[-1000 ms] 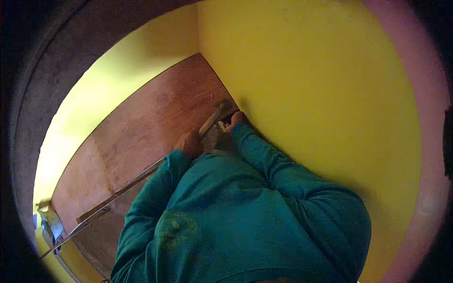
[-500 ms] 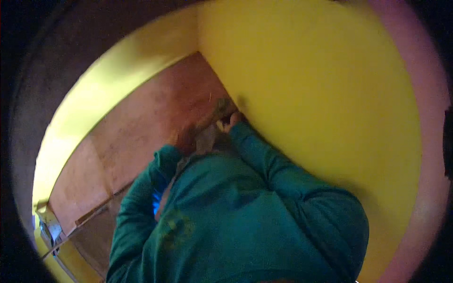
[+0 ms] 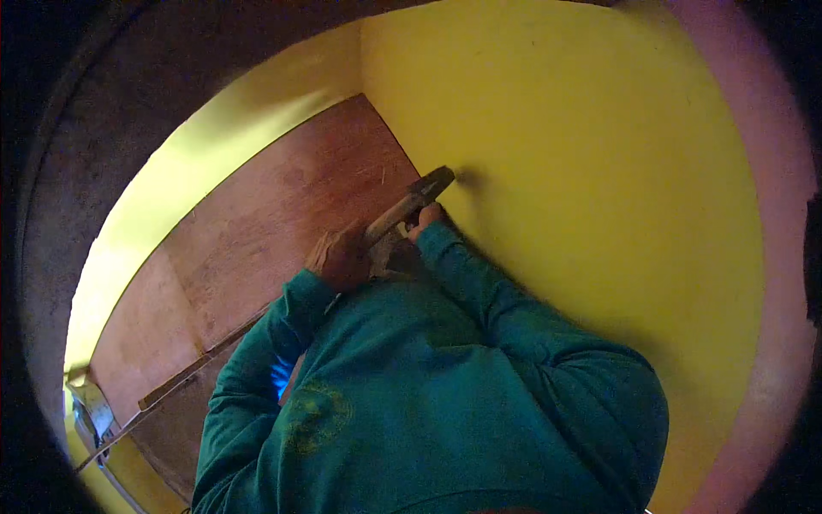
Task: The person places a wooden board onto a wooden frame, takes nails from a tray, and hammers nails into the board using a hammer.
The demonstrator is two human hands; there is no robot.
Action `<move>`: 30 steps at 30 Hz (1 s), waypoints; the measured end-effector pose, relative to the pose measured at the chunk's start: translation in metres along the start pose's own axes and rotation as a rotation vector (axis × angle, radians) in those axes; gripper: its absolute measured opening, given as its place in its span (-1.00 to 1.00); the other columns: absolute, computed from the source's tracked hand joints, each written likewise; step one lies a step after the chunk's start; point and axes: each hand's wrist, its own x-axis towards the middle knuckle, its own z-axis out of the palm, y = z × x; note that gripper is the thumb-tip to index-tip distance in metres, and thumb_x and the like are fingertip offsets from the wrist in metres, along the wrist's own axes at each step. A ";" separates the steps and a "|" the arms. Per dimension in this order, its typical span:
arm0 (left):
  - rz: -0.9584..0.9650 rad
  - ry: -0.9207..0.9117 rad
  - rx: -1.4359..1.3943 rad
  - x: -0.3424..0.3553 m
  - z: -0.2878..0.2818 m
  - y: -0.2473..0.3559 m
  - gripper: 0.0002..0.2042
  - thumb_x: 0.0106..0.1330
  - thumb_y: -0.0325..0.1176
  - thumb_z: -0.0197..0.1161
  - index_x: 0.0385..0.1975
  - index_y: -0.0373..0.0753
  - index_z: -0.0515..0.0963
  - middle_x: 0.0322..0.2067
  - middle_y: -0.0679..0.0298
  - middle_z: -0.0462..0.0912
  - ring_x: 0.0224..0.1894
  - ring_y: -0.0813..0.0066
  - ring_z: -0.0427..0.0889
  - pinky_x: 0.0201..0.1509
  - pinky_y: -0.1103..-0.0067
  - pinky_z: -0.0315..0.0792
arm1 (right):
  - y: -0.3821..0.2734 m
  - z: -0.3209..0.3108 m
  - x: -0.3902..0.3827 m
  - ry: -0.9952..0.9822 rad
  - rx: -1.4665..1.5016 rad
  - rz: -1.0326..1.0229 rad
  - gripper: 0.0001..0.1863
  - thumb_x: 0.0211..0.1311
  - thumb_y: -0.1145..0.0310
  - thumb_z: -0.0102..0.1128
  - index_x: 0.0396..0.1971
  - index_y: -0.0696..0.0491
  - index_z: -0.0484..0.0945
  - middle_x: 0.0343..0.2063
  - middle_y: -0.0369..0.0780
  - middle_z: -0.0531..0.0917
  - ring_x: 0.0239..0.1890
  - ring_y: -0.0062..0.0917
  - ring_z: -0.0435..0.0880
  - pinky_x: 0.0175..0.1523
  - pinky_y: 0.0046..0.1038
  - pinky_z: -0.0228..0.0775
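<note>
My left hand is closed round the handle of a hammer. The hammer's dark head points up and right, close to the yellow wall. Just below the head is my right hand, low by the wall's bottom edge. Its fingers look bent in around something small and pale that I cannot make out. Some of the fingers are hidden behind the hammer and in shadow. A greyish shape lies between my hands, too dim to name.
Reddish-brown wooden board stretches left of my hands and meets the yellow wall at a corner. A strip of wood runs along the board's near edge. At the far lower left are a metal piece and a thin cable.
The hammer, blurred and lower before, has shifted up and right, and its head now shows sharply near the wall. My right hand has barely moved.
</note>
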 end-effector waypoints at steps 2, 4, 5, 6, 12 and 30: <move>0.029 0.155 -0.060 -0.006 0.004 -0.004 -0.65 -0.14 -0.39 0.16 -0.24 -0.21 0.49 -0.45 -0.06 0.56 -0.32 -0.07 0.56 -0.28 0.18 0.41 | 0.006 0.005 -0.005 -0.002 0.002 0.004 -0.69 0.28 0.24 -0.27 -0.17 0.07 0.41 -0.28 -0.21 0.50 -0.28 -0.33 0.49 -0.20 -0.28 0.46; -0.256 -0.013 0.010 0.001 0.022 -0.025 -0.68 -0.14 -0.38 0.17 -0.29 -0.24 0.50 -0.49 -0.07 0.56 -0.35 -0.06 0.56 -0.31 0.20 0.42 | 0.013 0.016 -0.006 -0.059 -0.030 0.011 -0.70 0.28 0.23 -0.26 -0.18 0.05 0.41 -0.27 -0.21 0.51 -0.25 -0.36 0.50 -0.22 -0.30 0.46; -0.275 0.007 0.009 -0.001 0.031 -0.042 -0.68 -0.14 -0.38 0.17 -0.29 -0.24 0.50 -0.49 -0.07 0.56 -0.35 -0.06 0.56 -0.31 0.20 0.42 | 0.019 0.017 -0.007 -0.093 -0.052 0.014 -0.71 0.28 0.23 -0.26 -0.19 0.05 0.41 -0.26 -0.21 0.52 -0.24 -0.37 0.51 -0.23 -0.30 0.46; -0.064 -0.031 0.130 -0.006 0.037 -0.060 -0.68 -0.14 -0.41 0.13 -0.29 -0.27 0.48 -0.51 -0.06 0.53 -0.40 -0.07 0.54 -0.34 0.20 0.41 | 0.025 0.017 -0.009 -0.133 -0.074 0.016 -0.71 0.28 0.22 -0.26 -0.20 0.04 0.41 -0.26 -0.21 0.52 -0.23 -0.39 0.52 -0.24 -0.31 0.47; -0.190 -0.083 0.125 -0.029 -0.007 -0.037 -0.76 -0.10 -0.38 0.14 -0.39 -0.31 0.44 -0.51 -0.08 0.50 -0.39 -0.07 0.52 -0.31 0.21 0.38 | -0.003 -0.046 0.046 -0.218 -0.342 0.082 -0.73 0.28 0.22 -0.21 -0.19 0.04 0.41 -0.36 -0.20 0.56 -0.36 -0.38 0.58 -0.41 -0.37 0.36; -0.435 0.149 0.379 0.020 -0.076 -0.281 -0.68 0.01 -0.25 0.23 -0.32 -0.33 0.40 -0.42 -0.06 0.55 -0.32 -0.02 0.56 -0.29 0.27 0.46 | 0.084 -0.095 -0.120 -0.710 -1.366 -0.508 -0.74 0.12 0.33 -0.03 -0.22 0.14 0.44 -0.37 -0.09 0.57 -0.34 -0.39 0.54 -0.19 -0.35 0.40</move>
